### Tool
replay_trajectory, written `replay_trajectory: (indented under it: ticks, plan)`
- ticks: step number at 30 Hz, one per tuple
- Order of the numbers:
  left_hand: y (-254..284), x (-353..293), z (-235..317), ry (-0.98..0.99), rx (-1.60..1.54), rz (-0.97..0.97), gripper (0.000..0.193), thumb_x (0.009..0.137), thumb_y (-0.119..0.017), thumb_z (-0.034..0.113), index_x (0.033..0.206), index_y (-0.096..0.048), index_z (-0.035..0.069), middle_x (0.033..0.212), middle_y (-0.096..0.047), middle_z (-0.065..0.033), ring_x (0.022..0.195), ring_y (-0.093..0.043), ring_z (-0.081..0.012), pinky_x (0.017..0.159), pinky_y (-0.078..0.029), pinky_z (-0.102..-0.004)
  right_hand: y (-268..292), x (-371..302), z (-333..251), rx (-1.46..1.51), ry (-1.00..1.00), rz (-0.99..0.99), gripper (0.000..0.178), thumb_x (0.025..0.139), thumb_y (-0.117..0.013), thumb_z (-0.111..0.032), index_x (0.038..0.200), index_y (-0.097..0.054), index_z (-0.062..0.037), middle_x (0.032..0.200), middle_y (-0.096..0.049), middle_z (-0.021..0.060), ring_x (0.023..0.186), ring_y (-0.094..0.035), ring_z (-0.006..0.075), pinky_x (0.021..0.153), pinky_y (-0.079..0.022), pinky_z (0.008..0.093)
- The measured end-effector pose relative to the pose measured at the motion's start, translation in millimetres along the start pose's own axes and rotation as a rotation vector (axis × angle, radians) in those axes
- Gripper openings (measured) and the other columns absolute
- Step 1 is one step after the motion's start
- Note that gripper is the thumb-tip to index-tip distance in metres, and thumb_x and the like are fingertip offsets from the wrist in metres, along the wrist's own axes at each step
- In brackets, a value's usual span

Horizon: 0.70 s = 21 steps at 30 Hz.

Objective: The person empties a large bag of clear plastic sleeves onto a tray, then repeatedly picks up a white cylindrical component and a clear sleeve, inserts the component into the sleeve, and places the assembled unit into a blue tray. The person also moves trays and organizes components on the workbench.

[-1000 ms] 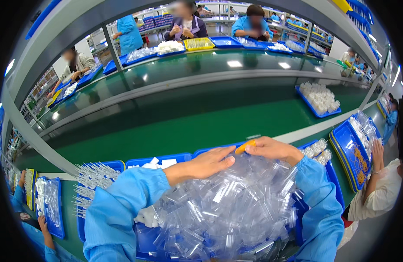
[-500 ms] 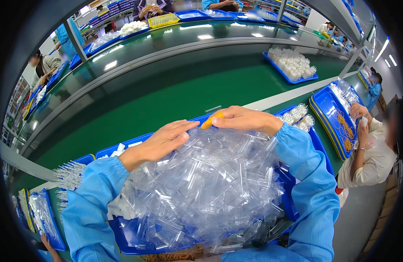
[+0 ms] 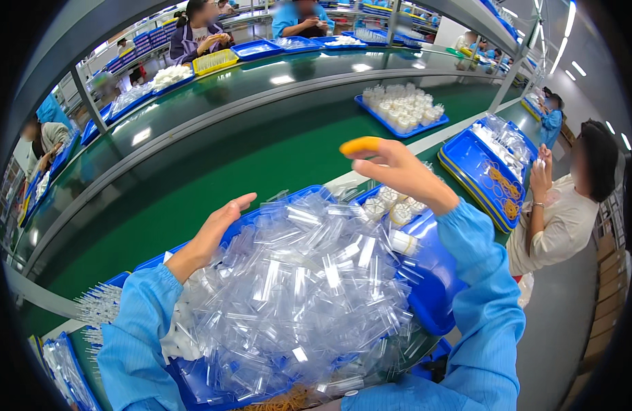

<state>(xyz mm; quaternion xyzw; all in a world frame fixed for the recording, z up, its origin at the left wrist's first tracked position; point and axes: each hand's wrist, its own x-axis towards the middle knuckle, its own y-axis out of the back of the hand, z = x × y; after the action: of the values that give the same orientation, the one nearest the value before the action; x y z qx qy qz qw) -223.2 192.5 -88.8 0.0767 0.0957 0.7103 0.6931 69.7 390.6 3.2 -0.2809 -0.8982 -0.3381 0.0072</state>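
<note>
A large heap of clear plastic tubes or sleeves (image 3: 309,274) fills and overflows a blue tray (image 3: 432,301) in front of me. My left hand (image 3: 218,229) is beside the heap's far left side, fingers stretched forward and the palm turned inward. It holds nothing I can see. Above the far right side of the heap, my right hand (image 3: 401,171) is raised, fingers apart and empty. A yellow finger cot (image 3: 360,145) covers its index finger. White round bundles (image 3: 401,214) bound with bands sit below that hand, right of the heap.
Beyond runs a green conveyor belt (image 3: 281,154) with a blue tray of bundled white pieces (image 3: 403,109). White thin sticks (image 3: 100,301) lie at left, rubber bands (image 3: 281,401) at the near edge. A person (image 3: 555,205) works at right beside stacked trays (image 3: 460,164).
My hands have parted from close together at the heap's far edge. The right has lifted up off the heap; the left has drawn back left. The view has turned right.
</note>
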Motion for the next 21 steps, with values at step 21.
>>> replay_trajectory:
  ticks: [21]
  plan:
    - [-78.6,101.6,100.7,-0.113,0.24,-0.055,0.048,0.089,-0.062,0.035,0.123,-0.057,0.002,0.117,-0.062,-0.0129,0.107,-0.059,-0.022,0.092,-0.046,-0.0344,16.4,-186.4,44.0,-0.171,-0.097,0.397,0.033,0.072,-0.071,-0.01,0.103,-0.064,-0.0021,0.097,-0.059,0.0115,0.087,-0.062,0.0228,0.077,-0.051,0.0318]
